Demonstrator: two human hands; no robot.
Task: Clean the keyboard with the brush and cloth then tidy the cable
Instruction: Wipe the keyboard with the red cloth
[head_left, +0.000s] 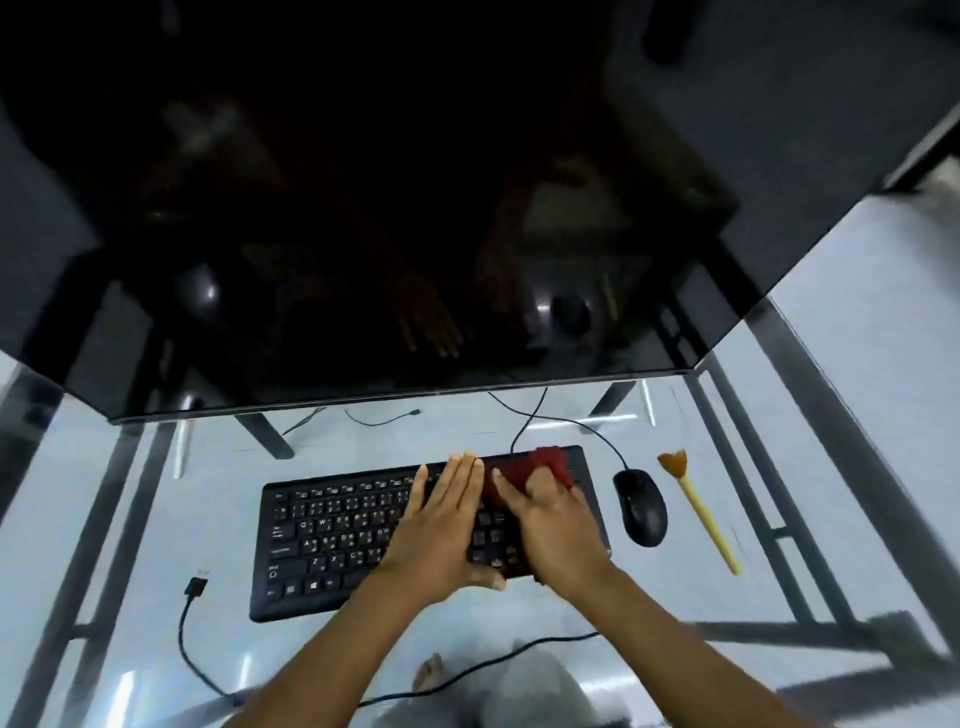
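A black keyboard (332, 540) lies on the glass desk (156, 519). My left hand (441, 514) rests flat on its middle keys with straight fingers. My right hand (550, 514) grips a dark red cloth (540, 462) and presses it on the keyboard's right end. A brush (696, 509) with a yellow handle and tan bristles lies on the desk to the right, past the mouse. The keyboard's black cable (187, 644) loops over the desk at the left front, and its USB plug (196, 587) lies loose beside the keyboard.
A black mouse (640, 506) sits between the keyboard and the brush, its wire running back under a large dark monitor (415, 208) that overhangs the rear of the desk. Another thin cable (384, 418) lies behind the keyboard. My knees and a foot show through the glass.
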